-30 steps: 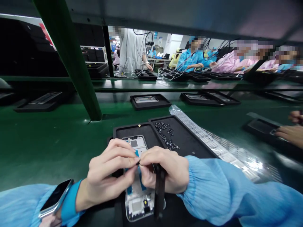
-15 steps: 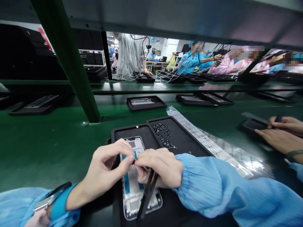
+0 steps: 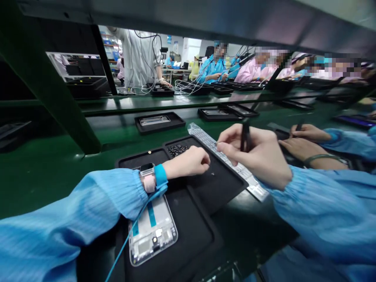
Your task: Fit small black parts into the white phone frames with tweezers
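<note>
My left hand (image 3: 189, 161) is closed in a loose fist over the black parts tray (image 3: 225, 194); its fingertips are turned away, so what they hold is hidden. Small black parts (image 3: 177, 150) lie in that tray beyond the hand. In my raised right hand (image 3: 254, 154) black tweezers (image 3: 246, 135) are gripped, slanting up between curled fingers. The thumb and forefinger pinch in front of the clear plastic sheet (image 3: 202, 136). Under my left forearm lies a silver phone frame (image 3: 169, 223) with blue strips, in another black tray (image 3: 210, 239). A blue cord hangs from my left wrist.
A co-worker's hands (image 3: 307, 150) work close by on the right. Trays with phone frames (image 3: 160, 122) stand farther back on the green bench. A green post (image 3: 79, 129) rises at the left, and a shelf crosses overhead. Other people sit beyond.
Both hands have left the phone frame and moved right, the left to the parts tray, the right up toward the plastic sheet with the tweezers. The view has swung right.
</note>
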`<state>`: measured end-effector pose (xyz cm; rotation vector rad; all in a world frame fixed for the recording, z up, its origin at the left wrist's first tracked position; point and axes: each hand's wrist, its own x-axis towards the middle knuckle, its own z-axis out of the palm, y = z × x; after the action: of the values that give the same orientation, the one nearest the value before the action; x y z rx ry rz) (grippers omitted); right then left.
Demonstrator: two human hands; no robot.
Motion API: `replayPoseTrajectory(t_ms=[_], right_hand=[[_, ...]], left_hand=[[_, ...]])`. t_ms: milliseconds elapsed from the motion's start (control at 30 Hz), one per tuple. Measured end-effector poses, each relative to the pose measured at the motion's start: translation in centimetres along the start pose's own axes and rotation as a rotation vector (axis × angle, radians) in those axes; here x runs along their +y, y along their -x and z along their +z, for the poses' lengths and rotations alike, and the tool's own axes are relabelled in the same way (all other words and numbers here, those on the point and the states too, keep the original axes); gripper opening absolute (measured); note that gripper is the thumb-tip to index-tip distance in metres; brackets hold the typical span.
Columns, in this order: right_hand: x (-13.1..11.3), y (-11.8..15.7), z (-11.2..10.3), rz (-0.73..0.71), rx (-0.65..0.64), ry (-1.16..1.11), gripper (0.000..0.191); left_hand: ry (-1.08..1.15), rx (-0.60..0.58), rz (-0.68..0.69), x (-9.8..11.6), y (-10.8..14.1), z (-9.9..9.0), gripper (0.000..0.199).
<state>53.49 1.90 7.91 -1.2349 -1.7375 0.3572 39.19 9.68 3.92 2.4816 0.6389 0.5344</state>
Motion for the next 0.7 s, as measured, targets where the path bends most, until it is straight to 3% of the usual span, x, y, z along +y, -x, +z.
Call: replayPoseTrajectory(t_ms=[67, 133, 233, 333, 500, 600, 700], right_hand=[[1.4, -0.3, 0.1, 0.068, -0.111, 0.004, 0.008], [2.1, -0.9, 1.0, 0.095, -0.238, -0.017, 0.007], [2.0, -1.8, 3.3, 0.104, -0.408, -0.093, 0.009], [0.7, -2.6, 5.8, 0.069, -0.529, -0.164, 0.009], [-1.7, -3.4, 8.7, -0.101, -0.579, -0.199, 0.003], [-2.6, -3.8, 9.9, -0.206, -0.578, -0.191, 0.004], [-3.0, -4.2, 10.8, -0.219, -0.575, -0.201, 0.003]], left_hand=[[-0.012, -0.007, 0.027, -1.8, -0.5, 1.1, 0.012], [-0.036, 0.043, 0.006, -3.1, 0.5, 0.7, 0.015], [-0.038, 0.151, -0.085, -3.6, 3.9, -2.1, 0.018], [0.020, 0.211, -0.171, -2.2, 8.3, -4.8, 0.019], [-0.012, 0.274, -0.294, 0.4, 13.2, -6.3, 0.015], [-0.015, 0.322, -0.288, 0.5, 14.3, -6.5, 0.010], [-0.009, 0.383, -0.289, -0.2, 14.7, -6.6, 0.010]])
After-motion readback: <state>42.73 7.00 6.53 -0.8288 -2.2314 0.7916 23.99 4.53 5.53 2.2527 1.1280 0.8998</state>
